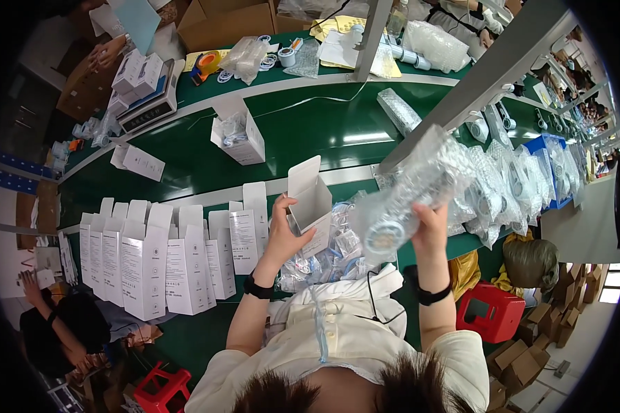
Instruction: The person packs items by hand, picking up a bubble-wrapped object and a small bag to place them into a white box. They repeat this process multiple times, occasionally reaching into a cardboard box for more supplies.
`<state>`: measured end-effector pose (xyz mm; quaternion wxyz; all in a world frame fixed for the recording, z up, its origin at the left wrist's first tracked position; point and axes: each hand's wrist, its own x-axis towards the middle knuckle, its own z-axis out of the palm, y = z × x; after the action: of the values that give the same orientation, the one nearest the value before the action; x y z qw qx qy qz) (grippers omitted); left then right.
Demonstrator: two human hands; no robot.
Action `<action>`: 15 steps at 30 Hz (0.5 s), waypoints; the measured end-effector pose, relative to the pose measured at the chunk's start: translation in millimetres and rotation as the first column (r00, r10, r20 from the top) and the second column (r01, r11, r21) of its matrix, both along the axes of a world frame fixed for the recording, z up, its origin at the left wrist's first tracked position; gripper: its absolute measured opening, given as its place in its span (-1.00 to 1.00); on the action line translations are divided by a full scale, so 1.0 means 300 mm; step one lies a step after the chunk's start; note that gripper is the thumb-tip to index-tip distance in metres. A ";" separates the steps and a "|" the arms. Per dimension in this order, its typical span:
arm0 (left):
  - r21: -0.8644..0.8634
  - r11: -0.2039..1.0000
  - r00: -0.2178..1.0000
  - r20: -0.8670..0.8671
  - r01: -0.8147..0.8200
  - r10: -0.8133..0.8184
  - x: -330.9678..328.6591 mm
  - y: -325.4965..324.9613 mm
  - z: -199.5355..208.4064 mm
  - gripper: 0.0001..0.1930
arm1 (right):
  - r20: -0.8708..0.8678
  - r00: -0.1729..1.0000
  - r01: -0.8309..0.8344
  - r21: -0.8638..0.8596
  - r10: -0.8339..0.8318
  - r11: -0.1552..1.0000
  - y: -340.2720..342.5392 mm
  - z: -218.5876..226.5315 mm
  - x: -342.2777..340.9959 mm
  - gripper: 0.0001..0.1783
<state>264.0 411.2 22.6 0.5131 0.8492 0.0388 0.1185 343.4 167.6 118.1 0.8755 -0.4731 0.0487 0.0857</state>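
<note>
My left hand (282, 233) grips an open white cardboard box (313, 215), its top flap raised and its inside dark. In my right hand (430, 226) is a bubble-wrapped item (417, 189), held tilted to the right of the box and apart from it. A round white end shows through the wrap; what kind of device it is I cannot make out. Below the box and partly behind it lies a pile of small clear plastic bags (343, 237) with white and blue parts inside. Several open white boxes (143, 265) stand upright in rows to my left.
A green conveyor belt (310, 127) runs across, carrying an open filled box (238, 138), a white box (138, 162) and a bubble-wrapped item. More wrapped items (510, 182) crowd the right. A grey metal post (475, 89) slants across. Red stools (490, 312) stand below the bench. Other people sit nearby.
</note>
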 end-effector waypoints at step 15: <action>-0.021 0.976 0.897 0.391 -0.216 0.206 0.113 -0.004 -0.015 -0.27 | 0.646 0.564 0.387 -0.757 0.514 0.526 0.273 -0.236 0.085 -0.66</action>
<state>298.0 410.0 18.1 0.4848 0.8051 0.0262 0.3406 369.0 249.7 47.3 0.4369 -0.8164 -0.3497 -0.1425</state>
